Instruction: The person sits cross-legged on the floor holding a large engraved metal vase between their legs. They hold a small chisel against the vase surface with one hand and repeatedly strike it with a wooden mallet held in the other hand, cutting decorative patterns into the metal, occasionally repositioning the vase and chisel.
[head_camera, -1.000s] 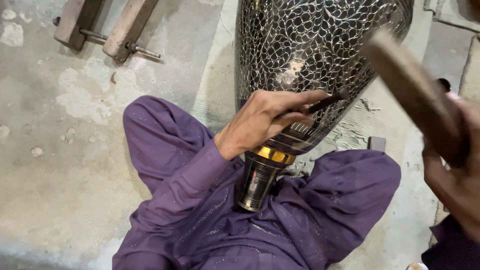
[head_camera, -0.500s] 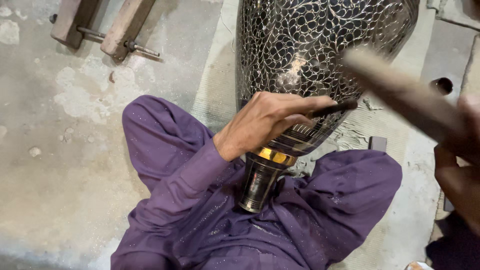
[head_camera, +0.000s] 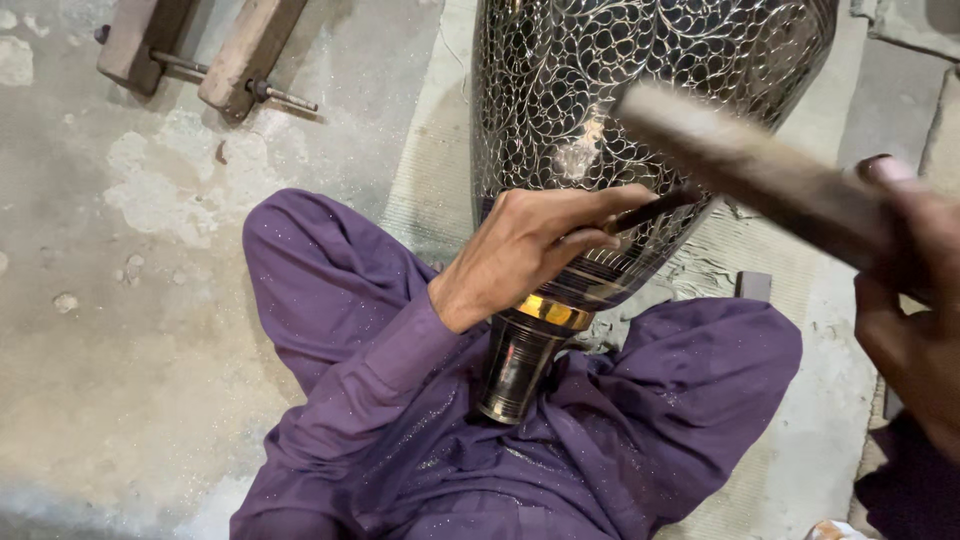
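Engraved metal vase (head_camera: 640, 110): laid on its side across the lap, foot toward the body, on a mat on the floor.
Left hand (head_camera: 525, 250): closed round a slim chisel (head_camera: 650, 212), tip set on the vase wall.
Right hand (head_camera: 915, 310): closed on a wooden mallet (head_camera: 760, 175), which has been swung lower toward the chisel than half a second ago; a strike is judged under way.

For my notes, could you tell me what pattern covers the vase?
Silvery scrolling leaf-like engraving on black covers the vase; the head view shows it.
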